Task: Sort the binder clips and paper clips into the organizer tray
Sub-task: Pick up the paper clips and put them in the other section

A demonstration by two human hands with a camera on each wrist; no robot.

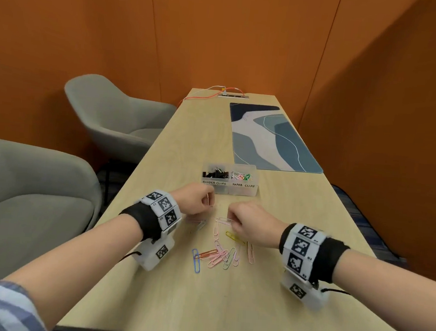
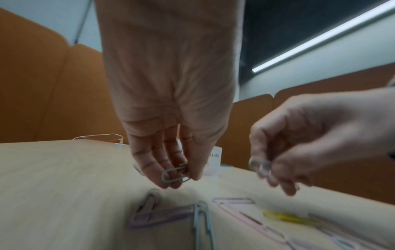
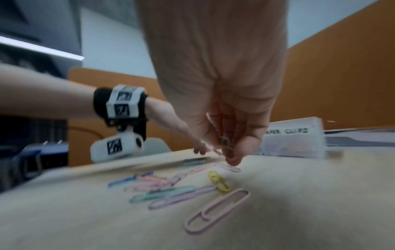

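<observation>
Only the head view takes in the whole pale wood-grain counter [image 1: 226,309], with the clear plastic two-compartment organizer tray [image 1: 229,189] standing near its middle: shiny black binder clips [image 1: 215,172] fill the compartment hand-lettered BINDER CLIPS, thin coloured wire paper clips [image 1: 241,176] the one lettered PAPER CLIPS. Beyond it, toward the far right edge, lies a flat blue-and-white patterned desk mat [image 1: 271,138]. Between the tray and the near edge a loose scatter of pastel plastic-coated paper clips [image 1: 217,254] lies flat, among them a yellow looped paper clip [image 1: 233,236]. From above both hands look like knuckled fists; the wrist cameras show what they carry. The left wrist view shows the left hand [image 2: 171,135] hanging palm-down just above the counter, fingers bent, its grip pinching a small grey wire paper clip [image 2: 175,174] between thumb and fingertips. The right wrist view shows the right hand [image 3: 222,110] also pointing down, fingertips close over the scatter, its grip closed on a pale wire paper clip [image 3: 224,143], though blur hides the clip's colour. Each forearm wears a black strap with white blocks bearing black-and-white square markers.
</observation>
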